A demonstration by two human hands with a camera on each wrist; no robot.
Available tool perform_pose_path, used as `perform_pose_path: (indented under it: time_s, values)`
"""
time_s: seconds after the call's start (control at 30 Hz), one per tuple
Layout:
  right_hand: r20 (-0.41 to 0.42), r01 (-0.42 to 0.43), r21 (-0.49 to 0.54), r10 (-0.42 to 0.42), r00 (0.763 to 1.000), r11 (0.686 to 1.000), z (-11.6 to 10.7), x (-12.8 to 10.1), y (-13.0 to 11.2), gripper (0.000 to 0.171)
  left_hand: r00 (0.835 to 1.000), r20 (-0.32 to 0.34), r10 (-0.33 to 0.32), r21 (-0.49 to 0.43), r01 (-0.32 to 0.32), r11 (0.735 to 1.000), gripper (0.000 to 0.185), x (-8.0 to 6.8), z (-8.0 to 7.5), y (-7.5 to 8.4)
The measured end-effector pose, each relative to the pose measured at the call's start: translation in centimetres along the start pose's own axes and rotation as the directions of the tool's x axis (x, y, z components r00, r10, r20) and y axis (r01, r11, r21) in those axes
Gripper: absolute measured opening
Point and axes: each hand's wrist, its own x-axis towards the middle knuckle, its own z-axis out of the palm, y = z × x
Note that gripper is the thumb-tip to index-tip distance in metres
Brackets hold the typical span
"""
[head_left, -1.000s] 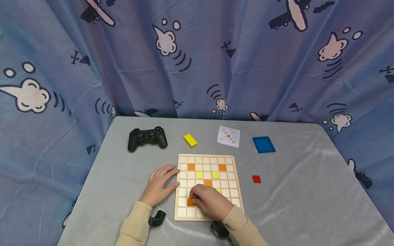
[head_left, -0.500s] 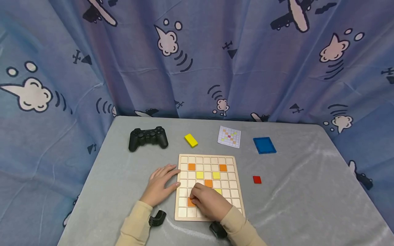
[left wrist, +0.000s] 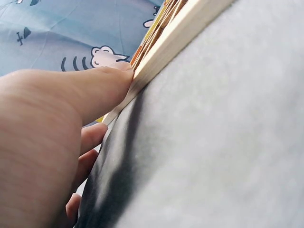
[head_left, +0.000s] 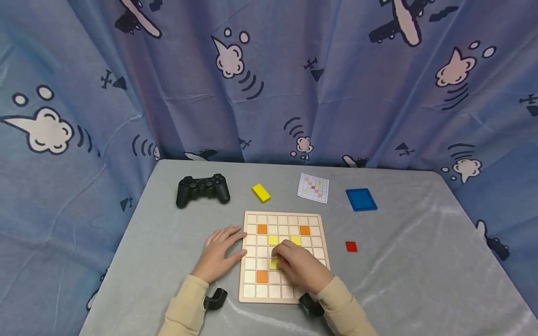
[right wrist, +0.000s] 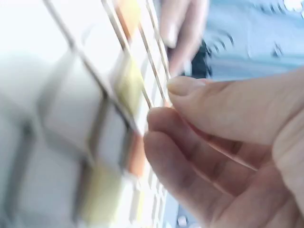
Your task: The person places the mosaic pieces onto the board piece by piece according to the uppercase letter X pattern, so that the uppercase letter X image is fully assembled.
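Note:
A wooden grid board point(head_left: 257, 297) with orange and yellow square tiles lies in the middle of the table. My left hand point(head_left: 219, 251) rests against its left edge, fingers outstretched; the left wrist view has the thumb point(left wrist: 102, 85) right at the wooden rim. Over the board's middle is my right hand point(head_left: 300, 265), fingers bent, with nothing visible between thumb and fingertips in the right wrist view. A yellow tile point(head_left: 273, 264) shows beside its fingertips. Lower left of that lies an orange tile point(head_left: 262, 276). The hand hides several centre and right squares.
Behind the board are a black game controller point(head_left: 203, 189), a yellow block point(head_left: 261, 192), a printed pattern card point(head_left: 313, 188) and a blue tray point(head_left: 361, 199). One red tile point(head_left: 351, 246) lies right of the board. A patterned curtain point(head_left: 269, 84) hangs behind the table.
My right hand has left the lower-left orange tile and moved up and right over the board's middle, uncovering that tile and a yellow one. My left hand stays at the board's edge.

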Motion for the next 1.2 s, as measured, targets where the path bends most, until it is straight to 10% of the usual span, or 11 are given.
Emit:
perform_pose_path:
  time_s: [0.57, 1.2]
  values:
    - [-0.109, -0.406, -0.182, 0.392, 0.914, 0.896, -5.9, -6.4, 9.4, 0.034, 0.999, 0.032, -0.016, 0.005, 0.016, 1.0, 0.046, -0.1, 0.3, 0.3]
    - [-0.059, -0.564, -0.081, 0.561, 0.826, 0.822, -5.7, -6.8, 10.5, 0.02, 1.0, 0.022, -0.017, 0.001, 0.017, 1.0, 0.047, 0.0, 0.1, -0.1]
